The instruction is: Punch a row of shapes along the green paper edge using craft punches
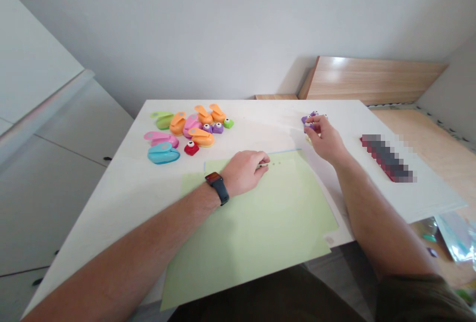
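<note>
Light green paper sheets point(256, 227) lie over the front of the white table and overhang its edge. My left hand point(243, 170), wearing a dark watch point(218, 183), rests on their upper part. Its thumb and fingers are closed around a small pale piece with dark spots, whose kind I cannot make out. Small dark marks or holes show in the paper beside the fingertips. At the right, my right hand point(327, 141) has its fingers closed on a small purple craft punch point(308, 128). More purple punches point(314, 113) sit just behind it, and a pale yellowish bit lies under the fingers.
Several lever craft punches stand at the back left, among them a blue one point(163, 154), a pink one point(163, 139) and an orange one point(201, 137). Small red point(191, 149) and green point(228, 123) punches sit near them. A blurred dark-red oblong item point(388, 159) lies right.
</note>
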`<state>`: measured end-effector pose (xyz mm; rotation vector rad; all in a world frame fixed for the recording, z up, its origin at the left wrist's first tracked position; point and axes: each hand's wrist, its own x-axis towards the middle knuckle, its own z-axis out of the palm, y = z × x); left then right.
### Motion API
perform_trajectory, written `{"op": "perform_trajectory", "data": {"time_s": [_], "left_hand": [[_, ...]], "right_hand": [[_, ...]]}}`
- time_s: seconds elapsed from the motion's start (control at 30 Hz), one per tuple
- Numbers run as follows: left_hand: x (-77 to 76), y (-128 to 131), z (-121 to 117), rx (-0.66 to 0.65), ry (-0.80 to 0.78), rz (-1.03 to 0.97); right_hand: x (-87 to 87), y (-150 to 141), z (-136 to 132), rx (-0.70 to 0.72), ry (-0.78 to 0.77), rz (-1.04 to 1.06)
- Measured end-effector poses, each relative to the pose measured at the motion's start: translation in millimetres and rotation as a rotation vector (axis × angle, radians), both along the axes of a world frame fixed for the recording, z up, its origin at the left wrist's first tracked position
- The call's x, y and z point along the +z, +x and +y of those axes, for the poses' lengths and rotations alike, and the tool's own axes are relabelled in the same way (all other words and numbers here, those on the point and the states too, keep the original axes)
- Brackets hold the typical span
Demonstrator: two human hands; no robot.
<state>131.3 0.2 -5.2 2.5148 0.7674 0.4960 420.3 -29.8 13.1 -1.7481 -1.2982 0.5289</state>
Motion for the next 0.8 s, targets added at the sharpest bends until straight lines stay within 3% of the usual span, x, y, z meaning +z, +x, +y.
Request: {"op": "perform_trajectory", "data": {"time_s": [0.13,0.3,0.43,0.6,0.7,0.8], "left_hand": [[-0.9,0,0,0.0,-0.001,-0.003],[-1.2,0,1,-0.004,-0.003,-0.008],[-0.8,0,0,-0.007,-0.003,-0.002],[-0.9,0,0,-0.003,-0.003,0.001],[-1.1,0,1,-0.001,-0.005,0.001],[-1.3,1,1,-0.002,-0.002,0.005]], "right_hand": [[-8.7,6,1,0.05,0.101,-0.449],[-19.0,12,6,0.133,0.036,-0.644],[-18.9,11,6,0.045,0.089,-0.647],[-12.9,10,3,0.003,0.028,-0.604],[-12.8,11,3,-0.104,0.06,-0.481],[-16.6,12,5,-0.09,0.054,-0.314]]}}
